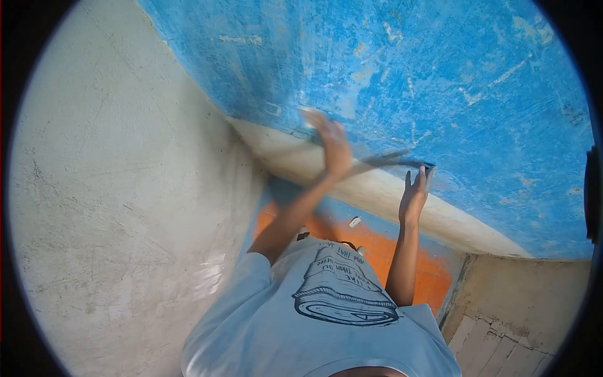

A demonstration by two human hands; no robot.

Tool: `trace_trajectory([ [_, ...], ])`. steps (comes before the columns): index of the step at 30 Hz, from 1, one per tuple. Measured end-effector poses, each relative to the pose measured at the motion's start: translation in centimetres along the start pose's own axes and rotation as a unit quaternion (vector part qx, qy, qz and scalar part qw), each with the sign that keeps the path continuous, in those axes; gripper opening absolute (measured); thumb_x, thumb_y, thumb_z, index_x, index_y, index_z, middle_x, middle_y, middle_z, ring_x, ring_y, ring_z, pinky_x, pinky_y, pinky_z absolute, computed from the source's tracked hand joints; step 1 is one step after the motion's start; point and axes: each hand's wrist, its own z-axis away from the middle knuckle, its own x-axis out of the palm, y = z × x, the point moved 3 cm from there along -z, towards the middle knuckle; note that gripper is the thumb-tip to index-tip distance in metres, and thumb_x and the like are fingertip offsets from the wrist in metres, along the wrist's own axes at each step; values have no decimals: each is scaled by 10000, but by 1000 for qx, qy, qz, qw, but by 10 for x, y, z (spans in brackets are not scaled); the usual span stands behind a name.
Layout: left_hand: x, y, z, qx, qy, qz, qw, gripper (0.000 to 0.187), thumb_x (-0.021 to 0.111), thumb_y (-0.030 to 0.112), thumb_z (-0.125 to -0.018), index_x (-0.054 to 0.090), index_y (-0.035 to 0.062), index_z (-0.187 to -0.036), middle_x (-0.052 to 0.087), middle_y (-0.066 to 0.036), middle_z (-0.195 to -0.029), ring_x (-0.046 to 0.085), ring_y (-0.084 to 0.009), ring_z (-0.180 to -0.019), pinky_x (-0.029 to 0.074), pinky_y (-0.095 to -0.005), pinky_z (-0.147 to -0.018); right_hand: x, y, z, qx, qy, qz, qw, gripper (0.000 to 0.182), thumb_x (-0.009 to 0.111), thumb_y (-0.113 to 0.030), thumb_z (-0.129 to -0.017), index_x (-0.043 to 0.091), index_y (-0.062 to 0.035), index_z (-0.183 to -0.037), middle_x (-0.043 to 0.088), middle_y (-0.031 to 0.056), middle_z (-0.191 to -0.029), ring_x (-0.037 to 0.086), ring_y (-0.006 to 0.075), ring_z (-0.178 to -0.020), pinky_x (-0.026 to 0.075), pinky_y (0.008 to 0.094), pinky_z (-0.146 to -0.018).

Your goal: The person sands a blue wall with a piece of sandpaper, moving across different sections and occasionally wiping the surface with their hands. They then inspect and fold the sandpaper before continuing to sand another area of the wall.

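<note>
My left hand (334, 147) is raised in front of the lower part of a blue painted wall (452, 81). It is smeared by motion, so its finger positions and anything in it cannot be made out. A pale blur shows at its fingertips. My right hand (414, 196) is to the right, fingers stretched up and thumb apart, with its fingertips at the blue wall just above a cream band (452, 217). A dark streak (392, 159) runs between the two hands and looks like a shadow.
A rough whitish wall (100, 169) meets the blue one at my left. Below are an orange floor area (433, 267) and a small white object (355, 222). Cracked pale masonry (502, 339) is at lower right. Scratches and pale patches mark the blue paint.
</note>
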Motion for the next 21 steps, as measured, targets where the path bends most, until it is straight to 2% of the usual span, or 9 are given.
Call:
trace_trajectory([
  [2,-47,22,-41,-111,85,89,986,751,291,334,-1123,-119,-112,-1567,-202,-341,-1632,-96,-454,-1548,-1,-525,-1264,-1,-4,7,-8,-16,4,1000,808,529,-297,-1071,17,-46,-1643,12,139,-1719,68,247,-1586,169,511,-1267],
  [4,-61,61,-45,-149,81,160,972,758,284,349,-1124,-123,-114,-1565,-172,-337,-1643,-56,-449,-1556,13,-518,-1265,-2,4,12,3,27,-36,999,808,535,-295,-1070,23,-49,-1645,181,116,-1656,173,213,-1548,179,507,-1266],
  [6,-4,29,-18,-26,135,112,984,759,262,363,-1121,-97,-146,-1555,-143,-372,-1631,-65,-474,-1547,17,-554,-1258,-3,12,7,7,47,-52,997,802,538,-289,-1070,33,-54,-1647,319,86,-1531,271,176,-1483,190,502,-1265],
  [8,51,28,59,20,-50,17,998,746,263,389,-1125,-105,-55,-1597,-192,-304,-1655,-89,-422,-1563,21,-502,-1265,-4,20,0,12,47,-50,998,790,539,-280,-1071,48,-61,-1650,427,48,-1343,363,135,-1390,204,499,-1262],
  [11,31,36,55,47,-84,-25,995,752,263,398,-1124,-99,-63,-1594,-201,-291,-1657,-117,-421,-1558,-17,-489,-1267,3,12,-4,20,54,-78,995,795,534,-266,-1072,29,-65,-1652,384,13,-1100,425,109,-1219,209,501,-1260],
  [13,-4,5,1,-39,42,100,993,799,260,437,-1120,-96,-118,-1571,-146,-375,-1630,-82,-467,-1548,24,-560,-1252,-7,17,-2,17,25,-37,999,804,529,-260,-1073,4,-63,-1650,394,4,-1088,440,102,-1178,207,501,-1259],
  [16,-54,44,-48,-142,108,181,967,830,264,467,-1114,-124,-111,-1566,-249,-317,-1627,-164,-434,-1541,-27,-543,-1257,0,14,5,18,32,-27,999,817,526,-248,-1073,-25,-59,-1646,391,-10,-1042,454,89,-1095,209,506,-1258],
  [18,-14,31,-36,-48,138,106,984,822,258,455,-1115,-142,-107,-1562,-297,-304,-1614,-203,-423,-1533,-46,-536,-1257,4,14,1,21,41,-36,998,820,525,-242,-1073,-33,-63,-1646,392,-14,-1019,460,85,-1058,211,511,-1256],
  [21,44,67,61,-9,-104,85,991,768,226,379,-1122,-181,-115,-1546,-317,-313,-1602,-208,-425,-1532,-50,-534,-1256,3,23,-6,34,43,-51,997,815,526,-237,-1072,-25,-75,-1649,390,-10,-995,460,88,-1025,218,516,-1253],
])
